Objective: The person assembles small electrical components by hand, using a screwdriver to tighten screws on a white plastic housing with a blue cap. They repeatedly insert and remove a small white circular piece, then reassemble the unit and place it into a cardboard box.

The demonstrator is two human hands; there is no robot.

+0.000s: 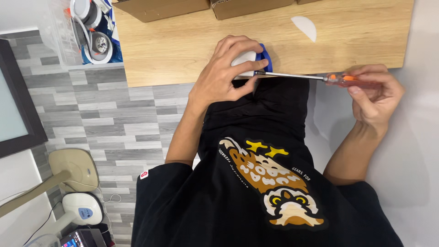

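At the front edge of a wooden table (183, 50), my left hand (226, 73) grips a small white and blue device (254, 59). My right hand (376, 93) holds a screwdriver (320, 77) by its clear orange handle, out past the table edge. The long metal shaft runs level to the left and its tip touches the side of the device, just under my left fingertips. My black shirt with an owl print fills the lower middle of the view.
Cardboard boxes (160, 8) line the table's far edge, and a white half-round piece (305, 26) lies on the wood. A clear bin with tape rolls (93, 32) stands at the left. On the grey tiled floor are a beige lamp base (75, 167) and a handheld scanner (80, 210).
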